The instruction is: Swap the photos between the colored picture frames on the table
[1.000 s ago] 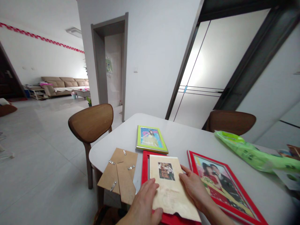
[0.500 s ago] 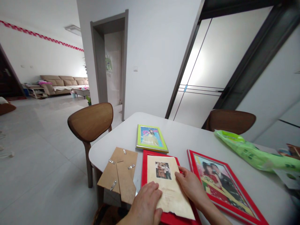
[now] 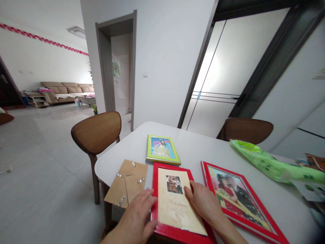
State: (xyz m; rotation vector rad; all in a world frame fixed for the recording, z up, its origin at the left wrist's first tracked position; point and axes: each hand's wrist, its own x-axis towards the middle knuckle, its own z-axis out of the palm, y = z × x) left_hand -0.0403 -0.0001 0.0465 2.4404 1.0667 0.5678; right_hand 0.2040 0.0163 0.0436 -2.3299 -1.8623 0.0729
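A red picture frame (image 3: 172, 233) lies face-up at the near edge of the white table (image 3: 200, 150). A cream sheet with a small photo (image 3: 174, 201) lies flat inside it. My left hand (image 3: 138, 215) rests open on the frame's left rail, fingers spread. At the sheet's right edge my right hand (image 3: 204, 203) lies flat, fingers stretched out. A brown backing board with metal clips (image 3: 126, 183) sits just left of the frame, partly over the table edge.
A larger red-framed photo (image 3: 237, 200) lies to the right, a green-framed photo (image 3: 161, 149) behind. A green plastic bag (image 3: 271, 164) and papers sit far right. Wooden chairs (image 3: 98, 132) stand at the left and far side (image 3: 247, 128).
The cream sheet slid from a tilt, overhanging the frame's bottom edge, down into the red frame, now lying square. My left hand moved off the sheet to the frame's left rail.
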